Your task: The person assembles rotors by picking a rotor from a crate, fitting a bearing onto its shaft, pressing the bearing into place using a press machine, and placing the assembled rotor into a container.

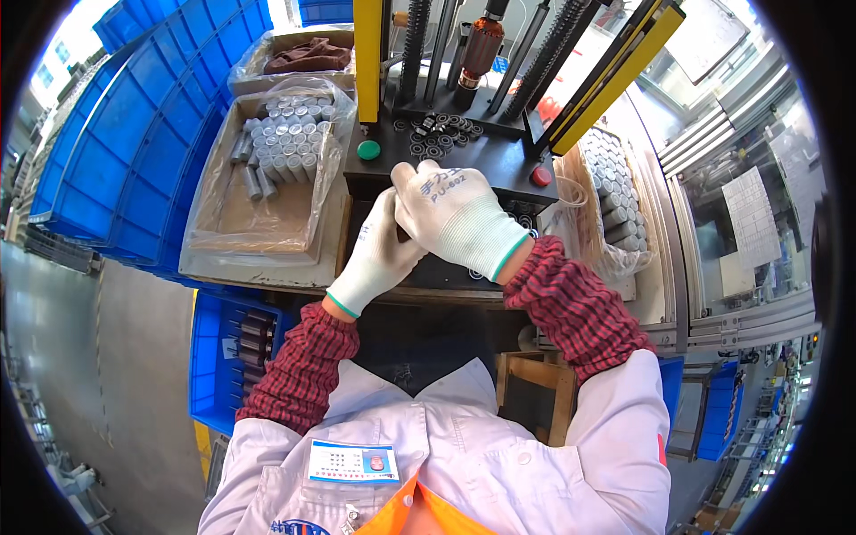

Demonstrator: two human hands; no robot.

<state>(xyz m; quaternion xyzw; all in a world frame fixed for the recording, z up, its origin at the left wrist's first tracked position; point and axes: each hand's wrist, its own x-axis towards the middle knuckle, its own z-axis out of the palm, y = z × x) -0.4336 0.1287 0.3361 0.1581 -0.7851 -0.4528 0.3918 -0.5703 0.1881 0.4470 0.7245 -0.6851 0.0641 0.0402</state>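
Both my hands wear white knit gloves with green cuffs and meet over the front edge of a black press base [499, 165]. The fingers of my left hand [379, 250] are curled and pressed against the other hand. My right hand [453, 209] is closed above it, its back turned up; whatever the fingers hold is hidden. Just beyond them lies a pile of small ring bearings [441, 134] on the base. Above the pile, an armature with copper-coloured winding [482, 49] stands upright in the press. More bearings [524, 214] show partly behind my right wrist.
A green button [368, 150] and a red button [540, 176] flank the base, beside yellow posts [367, 62]. Lined boxes of grey metal cylinders stand left [308, 236] and right [646, 241]. Blue bins [134, 152] rise far left; a blue crate [207, 357] of dark shafted parts sits lower.
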